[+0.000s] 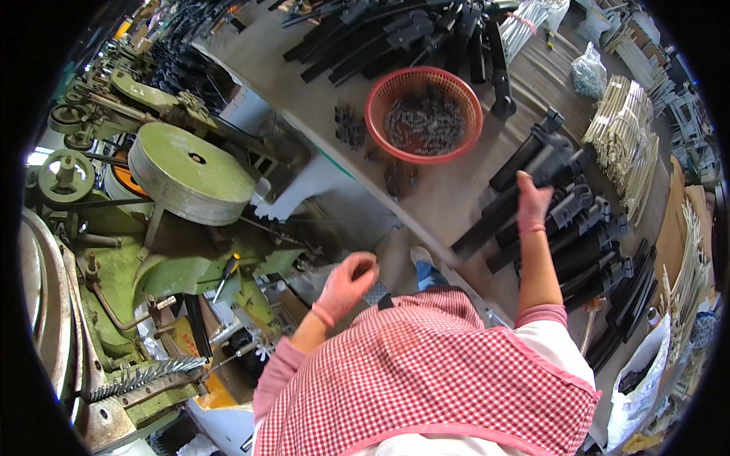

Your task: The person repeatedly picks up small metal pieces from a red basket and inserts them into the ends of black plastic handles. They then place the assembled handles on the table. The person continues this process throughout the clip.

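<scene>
Left hand: the left hand (348, 287) is raised in front of the apron, near the worktop edge; its fingers curve loosely toward the thumb, a gap showing between them.
Right hand: the right hand (535, 201) reaches over the worktop (449, 194) and touches a black tubular part (549, 161); whether its fingers are closed around it, I cannot tell.
Black parts: the touched piece lies at the upper end of a row of similar black tubes (578, 235) on the right side of the worktop.
Apron: a red-and-white checked apron (426, 365) covers the person's front.
Basket: a round red plastic basket (477, 140) stands ahead on the worktop, holding small dark metal pieces (426, 121).
Beside basket: more small dark pieces (350, 125) lie just left of it.
Far end: a heap of long black parts (365, 42) lies beyond the basket.
Far right: bundled pale rods (620, 129) lie beside the black tubes.
Left side: a green machine (152, 266) with a large round wheel (190, 163) stands across the gap from the worktop.
</scene>
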A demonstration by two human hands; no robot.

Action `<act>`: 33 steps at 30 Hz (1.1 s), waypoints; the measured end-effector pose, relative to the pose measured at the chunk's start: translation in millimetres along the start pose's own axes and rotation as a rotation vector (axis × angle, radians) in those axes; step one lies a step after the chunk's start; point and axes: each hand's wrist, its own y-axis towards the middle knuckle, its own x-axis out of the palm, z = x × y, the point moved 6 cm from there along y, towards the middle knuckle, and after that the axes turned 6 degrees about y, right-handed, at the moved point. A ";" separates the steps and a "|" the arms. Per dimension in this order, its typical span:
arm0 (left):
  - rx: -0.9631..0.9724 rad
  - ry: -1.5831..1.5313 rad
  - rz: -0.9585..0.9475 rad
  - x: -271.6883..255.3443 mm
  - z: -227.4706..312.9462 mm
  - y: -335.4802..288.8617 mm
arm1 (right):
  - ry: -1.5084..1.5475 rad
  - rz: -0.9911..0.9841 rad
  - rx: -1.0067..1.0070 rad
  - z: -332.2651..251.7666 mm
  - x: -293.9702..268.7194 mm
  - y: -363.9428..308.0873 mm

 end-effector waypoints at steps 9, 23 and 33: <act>-0.216 -0.911 0.021 20.3 -1.4 49.0 | -0.285 -0.813 0.217 68.8 189.1 -178.2; -0.088 -0.418 0.072 -66.2 -32.4 -88.3 | -0.445 -1.013 0.064 73.0 245.6 -183.4; -0.093 0.293 0.646 -51.2 -27.7 -169.0 | 0.458 -1.332 0.660 -56.6 345.1 -345.5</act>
